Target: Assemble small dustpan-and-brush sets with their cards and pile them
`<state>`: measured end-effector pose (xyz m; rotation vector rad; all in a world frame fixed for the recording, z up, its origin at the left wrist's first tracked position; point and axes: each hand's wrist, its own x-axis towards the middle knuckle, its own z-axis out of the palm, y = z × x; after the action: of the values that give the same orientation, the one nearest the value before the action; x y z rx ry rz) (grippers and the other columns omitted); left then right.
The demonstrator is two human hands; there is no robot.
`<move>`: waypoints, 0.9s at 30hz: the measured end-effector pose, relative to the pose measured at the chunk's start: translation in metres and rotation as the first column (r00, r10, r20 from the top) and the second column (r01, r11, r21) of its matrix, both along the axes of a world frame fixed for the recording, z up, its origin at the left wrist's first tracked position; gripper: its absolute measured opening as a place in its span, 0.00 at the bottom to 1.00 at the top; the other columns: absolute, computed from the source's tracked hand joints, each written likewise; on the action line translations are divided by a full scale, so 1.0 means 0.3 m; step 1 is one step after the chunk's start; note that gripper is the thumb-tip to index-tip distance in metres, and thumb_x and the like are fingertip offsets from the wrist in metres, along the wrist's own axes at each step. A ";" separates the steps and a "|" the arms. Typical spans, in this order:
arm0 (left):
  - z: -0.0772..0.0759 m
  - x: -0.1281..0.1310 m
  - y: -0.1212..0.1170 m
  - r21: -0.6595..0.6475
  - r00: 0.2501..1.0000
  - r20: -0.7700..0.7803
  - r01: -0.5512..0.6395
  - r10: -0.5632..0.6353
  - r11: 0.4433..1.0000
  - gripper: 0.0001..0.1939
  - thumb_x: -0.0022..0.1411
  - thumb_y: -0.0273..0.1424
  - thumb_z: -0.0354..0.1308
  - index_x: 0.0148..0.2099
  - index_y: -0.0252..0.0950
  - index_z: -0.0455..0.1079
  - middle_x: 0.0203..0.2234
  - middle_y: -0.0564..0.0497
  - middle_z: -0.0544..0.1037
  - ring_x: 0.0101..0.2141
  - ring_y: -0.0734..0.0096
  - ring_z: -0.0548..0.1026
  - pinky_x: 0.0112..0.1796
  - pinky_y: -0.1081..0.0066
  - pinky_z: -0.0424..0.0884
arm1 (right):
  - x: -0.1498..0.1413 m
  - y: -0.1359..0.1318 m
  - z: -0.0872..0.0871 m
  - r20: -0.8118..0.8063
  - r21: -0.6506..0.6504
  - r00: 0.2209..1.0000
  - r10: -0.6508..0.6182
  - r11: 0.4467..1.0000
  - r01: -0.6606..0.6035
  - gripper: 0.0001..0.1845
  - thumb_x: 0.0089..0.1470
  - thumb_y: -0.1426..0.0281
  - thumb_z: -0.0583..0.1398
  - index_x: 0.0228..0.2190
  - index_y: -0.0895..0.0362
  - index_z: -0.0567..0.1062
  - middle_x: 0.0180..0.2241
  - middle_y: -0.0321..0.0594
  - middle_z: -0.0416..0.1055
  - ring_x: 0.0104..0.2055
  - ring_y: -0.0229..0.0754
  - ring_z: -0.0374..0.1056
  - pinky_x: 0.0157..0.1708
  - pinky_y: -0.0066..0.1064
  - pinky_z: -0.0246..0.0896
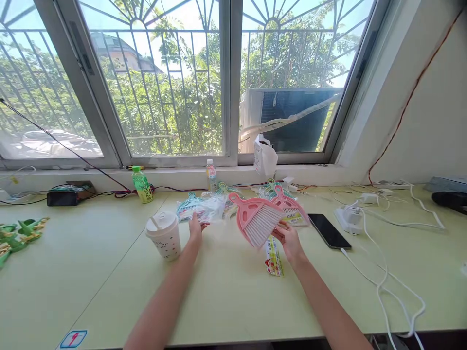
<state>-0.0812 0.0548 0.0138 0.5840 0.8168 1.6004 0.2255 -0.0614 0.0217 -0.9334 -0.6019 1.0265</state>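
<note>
My right hand [288, 238] grips a pink dustpan with a white-bristled brush [259, 221], tilted above the table. The fingers are closed on its right edge. My left hand [196, 227] is at the near edge of a crumpled clear plastic bag [214, 206], fingers closed on the film. Just behind that hand lies a teal dustpan set [188, 204] in clear wrapping. Another pink dustpan set [286, 204] lies behind my right hand, partly covered by the held one. A yellow printed card [273, 260] is on the table below the held dustpan.
A lidded paper cup [166, 238] stands close to my left forearm. Behind are a green bottle [142, 184] and a clear bottle [211, 175]. At right are a phone [328, 231], a white power strip [349, 218] and loose cables. Green items [22, 236] lie far left.
</note>
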 end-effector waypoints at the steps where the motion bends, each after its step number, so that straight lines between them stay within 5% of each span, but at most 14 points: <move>1: 0.003 -0.001 0.001 -0.023 0.998 0.002 -0.064 0.064 0.998 0.16 0.67 0.39 0.47 0.46 0.33 0.69 0.24 0.49 0.74 0.18 0.78 0.72 0.22 0.79 0.71 | 0.004 0.002 -0.004 -0.002 0.001 1.000 -0.010 1.000 0.010 0.18 0.34 0.69 0.69 0.31 0.53 0.71 0.28 0.36 0.76 0.31 0.42 0.74 0.37 0.37 0.74; 5: 0.032 -0.017 -0.005 -0.129 0.975 0.041 -0.211 0.217 0.969 0.12 0.67 0.36 0.50 0.47 0.33 0.66 0.31 0.47 0.76 0.27 0.75 0.78 0.34 0.76 0.75 | 0.017 0.010 -0.020 -0.011 -0.007 1.000 -0.023 1.000 0.023 0.17 0.34 0.70 0.68 0.30 0.53 0.71 0.28 0.36 0.75 0.31 0.43 0.75 0.37 0.38 0.74; 8: 0.048 -0.030 -0.014 -0.161 0.969 0.091 -0.212 0.229 0.964 0.07 0.65 0.25 0.52 0.46 0.34 0.65 0.34 0.46 0.76 0.34 0.74 0.79 0.39 0.76 0.76 | 0.018 0.013 -0.028 -0.015 -0.004 1.000 -0.018 1.000 0.018 0.17 0.34 0.70 0.68 0.30 0.53 0.71 0.28 0.35 0.75 0.31 0.43 0.75 0.38 0.37 0.73; 17: 0.067 0.037 -0.067 -0.200 0.980 0.109 -0.142 0.166 0.969 0.06 0.61 0.18 0.52 0.35 0.32 0.67 0.39 0.43 0.76 0.45 0.68 0.76 0.47 0.73 0.72 | -0.014 -0.003 -0.022 0.018 -0.010 1.000 0.023 1.000 -0.023 0.18 0.35 0.69 0.69 0.31 0.53 0.71 0.29 0.37 0.76 0.31 0.44 0.75 0.37 0.37 0.74; 19: 0.069 0.091 -0.097 -0.188 0.990 0.089 -0.095 0.114 0.978 0.06 0.64 0.23 0.51 0.36 0.33 0.69 0.39 0.41 0.76 0.43 0.65 0.77 0.46 0.68 0.72 | -0.025 -0.007 -0.018 0.018 0.003 0.999 0.041 0.999 -0.041 0.19 0.35 0.68 0.69 0.32 0.53 0.70 0.29 0.37 0.76 0.32 0.44 0.75 0.38 0.37 0.73; 21: 0.067 0.161 -0.141 -0.118 0.990 -0.015 0.135 -0.137 0.984 0.13 0.67 0.36 0.48 0.41 0.35 0.72 0.41 0.40 0.77 0.41 0.62 0.77 0.44 0.63 0.73 | -0.038 -0.010 -0.013 0.036 0.010 0.997 0.070 0.997 -0.070 0.19 0.36 0.67 0.69 0.33 0.53 0.70 0.30 0.37 0.76 0.33 0.44 0.75 0.38 0.37 0.73; 23: 0.060 0.233 -0.193 -0.068 0.922 -0.145 0.352 -0.358 0.934 0.18 0.64 0.43 0.51 0.47 0.38 0.71 0.42 0.41 0.78 0.40 0.59 0.77 0.40 0.60 0.73 | -0.051 -0.011 -0.007 0.071 0.002 0.992 0.102 0.995 -0.102 0.20 0.36 0.65 0.69 0.33 0.54 0.70 0.30 0.37 0.76 0.33 0.43 0.74 0.38 0.37 0.72; 24: 0.055 0.263 -0.218 -0.015 0.901 -0.196 0.391 -0.386 0.920 0.18 0.61 0.43 0.56 0.51 0.41 0.70 0.44 0.43 0.77 0.41 0.59 0.76 0.40 0.62 0.73 | -0.057 -0.012 -0.003 0.094 -0.009 0.988 0.121 0.993 -0.121 0.20 0.36 0.65 0.69 0.33 0.54 0.70 0.30 0.38 0.76 0.33 0.43 0.74 0.38 0.37 0.72; 27: 0.047 0.312 -0.275 0.099 0.940 -0.267 0.246 -0.212 0.964 0.18 0.59 0.40 0.59 0.51 0.42 0.70 0.47 0.47 0.76 0.45 0.61 0.74 0.45 0.65 0.70 | -0.071 -0.019 0.011 0.222 -0.028 0.962 0.156 0.988 -0.154 0.22 0.39 0.61 0.67 0.37 0.54 0.71 0.36 0.41 0.75 0.36 0.45 0.74 0.38 0.38 0.71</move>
<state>0.0124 -0.0276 0.0278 0.9595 0.8021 1.3873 0.2043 -0.0672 0.0249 -1.0314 -0.8696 1.0722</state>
